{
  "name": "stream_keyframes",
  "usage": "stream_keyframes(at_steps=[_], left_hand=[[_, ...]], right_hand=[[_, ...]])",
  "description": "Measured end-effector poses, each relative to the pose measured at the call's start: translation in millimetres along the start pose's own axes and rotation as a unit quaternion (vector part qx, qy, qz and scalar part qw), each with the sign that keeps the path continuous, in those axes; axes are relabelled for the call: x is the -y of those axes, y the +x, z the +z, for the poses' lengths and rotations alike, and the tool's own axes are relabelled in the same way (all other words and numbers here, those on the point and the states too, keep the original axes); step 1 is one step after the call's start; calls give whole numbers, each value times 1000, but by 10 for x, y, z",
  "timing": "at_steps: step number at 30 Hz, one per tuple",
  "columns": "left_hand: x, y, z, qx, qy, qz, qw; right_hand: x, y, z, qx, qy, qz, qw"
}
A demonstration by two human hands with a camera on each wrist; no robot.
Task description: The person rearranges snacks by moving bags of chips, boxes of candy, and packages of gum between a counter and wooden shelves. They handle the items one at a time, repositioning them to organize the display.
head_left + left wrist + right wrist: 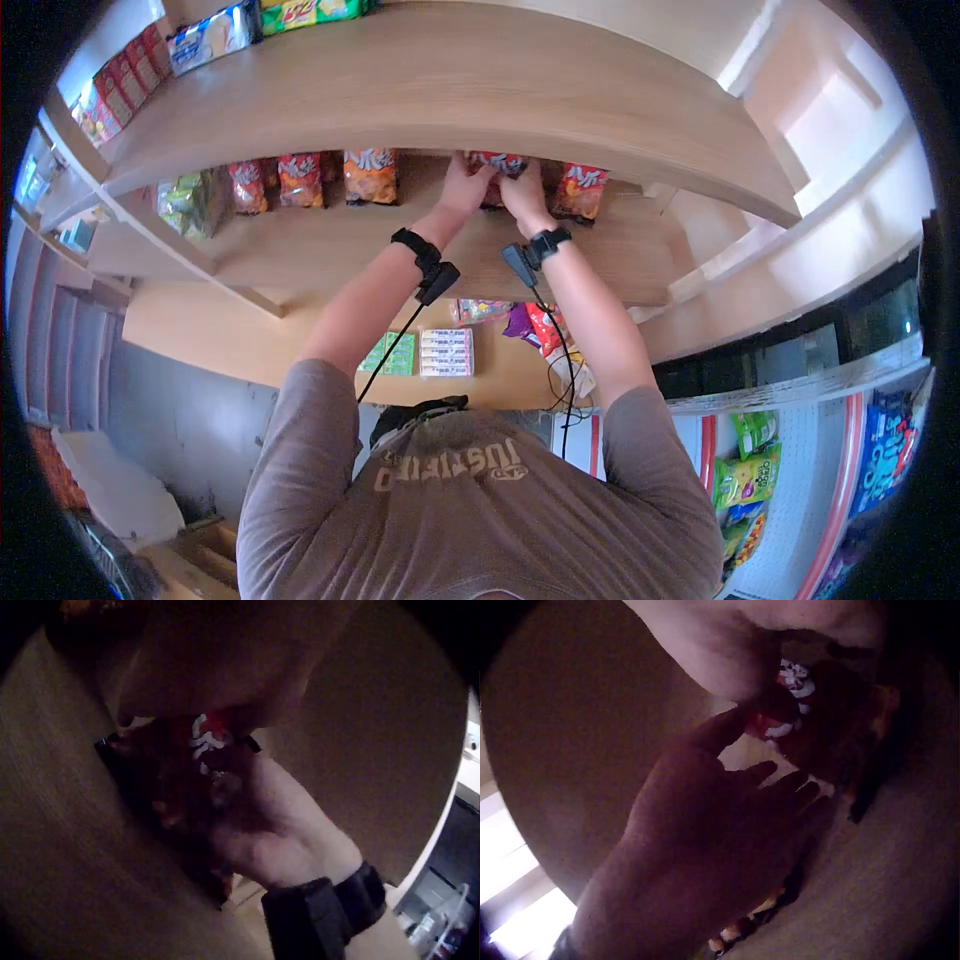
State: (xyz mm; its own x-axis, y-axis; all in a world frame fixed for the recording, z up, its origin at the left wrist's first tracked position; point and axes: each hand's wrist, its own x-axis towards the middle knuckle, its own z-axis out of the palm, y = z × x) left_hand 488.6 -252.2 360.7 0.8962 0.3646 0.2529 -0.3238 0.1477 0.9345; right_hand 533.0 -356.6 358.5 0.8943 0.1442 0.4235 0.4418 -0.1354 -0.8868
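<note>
A red snack bag (500, 163) with white lettering stands on the lower wooden shelf, its top tucked under the upper board. My left hand (466, 188) is at its left side; in the right wrist view that hand's thumb (724, 729) meets the bag and the fingertips lie along its edge. My right hand (525, 190) grips the other side, its thumb across the front of the bag (214, 761) in the left wrist view, where the other fingers are hidden. Right of it stands a similar bag (580, 190), and to the left is another, orange-red bag (371, 177).
The upper shelf board (450, 80) overhangs both hands. More red bags (300, 180) and a green bag (188, 205) line the lower shelf (330, 245) leftward. Below, a counter (220, 325) holds white packs (446, 352) and green packs (390, 353). A wooden divider (180, 235) stands left.
</note>
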Motion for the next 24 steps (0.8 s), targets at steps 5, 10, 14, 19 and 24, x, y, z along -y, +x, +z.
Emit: stream_keyframes(at_steps=[5, 10, 14, 19, 24], left_hand=[[-119, -408, -311, -96, 237, 95, 962], [-614, -514, -895, -186, 264, 232, 917], [-730, -107, -1449, -234, 216, 146, 936], [-462, 236, -1784, -190, 95, -62, 975], [-148, 362, -1715, -106, 81, -68, 989]], right_hand=[[377, -547, -8, -61, -51, -73, 994], [693, -675, 467, 54, -77, -101, 990], [644, -408, 1114, 157, -90, -49, 982], [696, -226, 1604, 214, -3, 16, 977], [45, -93, 1762, 183, 27, 24, 982]])
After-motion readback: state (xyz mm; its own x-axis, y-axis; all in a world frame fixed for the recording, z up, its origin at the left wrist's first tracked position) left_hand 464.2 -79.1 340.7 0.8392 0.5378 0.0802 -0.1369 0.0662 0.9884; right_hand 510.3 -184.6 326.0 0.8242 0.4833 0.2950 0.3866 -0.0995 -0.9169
